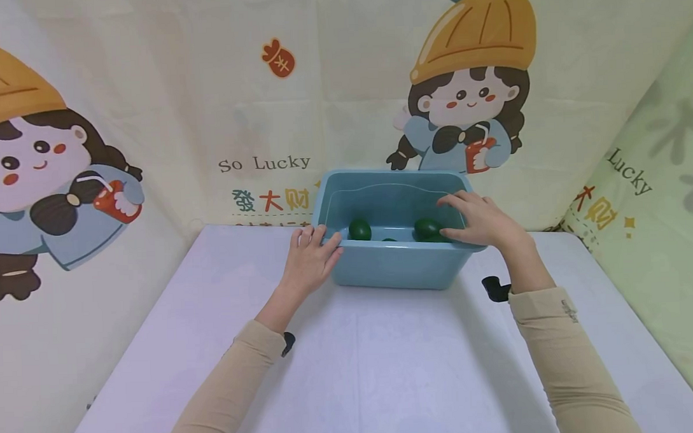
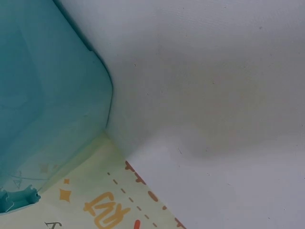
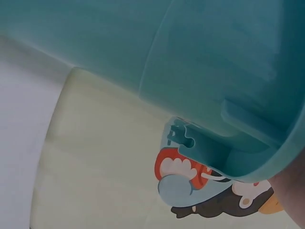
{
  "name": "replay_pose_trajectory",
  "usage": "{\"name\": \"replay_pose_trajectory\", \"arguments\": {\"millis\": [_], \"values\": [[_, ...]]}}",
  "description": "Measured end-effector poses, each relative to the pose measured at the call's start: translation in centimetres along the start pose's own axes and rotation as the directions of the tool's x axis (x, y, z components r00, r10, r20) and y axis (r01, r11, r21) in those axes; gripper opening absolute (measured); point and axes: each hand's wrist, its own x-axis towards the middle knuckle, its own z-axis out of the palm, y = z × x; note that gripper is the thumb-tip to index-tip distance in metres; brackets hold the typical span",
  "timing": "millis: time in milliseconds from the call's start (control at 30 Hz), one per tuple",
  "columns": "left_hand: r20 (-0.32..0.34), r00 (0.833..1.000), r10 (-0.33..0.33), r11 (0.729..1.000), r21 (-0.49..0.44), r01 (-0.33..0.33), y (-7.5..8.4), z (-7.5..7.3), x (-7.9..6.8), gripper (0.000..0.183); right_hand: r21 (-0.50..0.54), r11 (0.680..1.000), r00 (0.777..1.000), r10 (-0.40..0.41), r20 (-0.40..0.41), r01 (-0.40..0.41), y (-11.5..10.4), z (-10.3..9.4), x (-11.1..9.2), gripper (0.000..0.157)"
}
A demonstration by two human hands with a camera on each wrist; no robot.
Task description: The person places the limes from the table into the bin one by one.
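Note:
A blue plastic bin (image 1: 394,266) stands on the white table near the back wall. Inside it lie dark green rounded objects: one at the left (image 1: 360,229), one at the right (image 1: 427,229), and a third (image 1: 389,240) mostly hidden by the front rim. My left hand (image 1: 310,259) rests at the bin's front left corner, fingers extended by the rim. Over the right rim reaches my right hand (image 1: 481,221), thumb and fingers spread, the thumb tip close to the right green object; contact is unclear. The wrist views show the bin's outer walls (image 2: 47,86) (image 3: 200,57), not its contents.
A cream cloth wall (image 1: 343,127) with cartoon prints rises right behind the bin. The white table (image 1: 409,361) extends in front and to both sides. Black wrist bands (image 1: 496,289) sit at the sleeves.

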Motion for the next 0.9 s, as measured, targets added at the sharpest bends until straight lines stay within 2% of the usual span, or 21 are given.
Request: {"name": "replay_pose_trajectory", "arguments": {"millis": [167,367,533,733,900], "values": [[0.015,1.0,-0.006,1.0,-0.004,0.006,0.0,0.0,0.1,0.052,0.007,1.0,1.0,-0.014,-0.023,0.014,-0.2,-0.2,-0.5,0.052],[0.075,0.997,-0.03,0.999,-0.02,0.031,0.1,-0.3,0.2,0.053,0.018,1.0,0.999,-0.023,-0.049,0.024,-0.6,-0.4,-1.3,0.05],[0.151,0.986,-0.063,0.997,-0.041,0.07,0.2,-0.8,0.3,0.039,0.02,0.999,0.996,-0.027,-0.083,0.029,-0.8,-0.6,-1.8,0.048],[0.262,0.959,-0.106,0.991,-0.051,0.123,0.3,-1.8,0.8,0.034,0.011,0.999,0.993,-0.049,-0.108,0.05,-1.1,-0.9,-2.3,0.046],[0.35,0.925,-0.147,0.965,-0.154,0.212,0.0,-3.3,1.5,0.04,0.005,0.998,0.988,-0.064,-0.137,0.065,-1.5,-1.4,-2.5,0.043]]}}
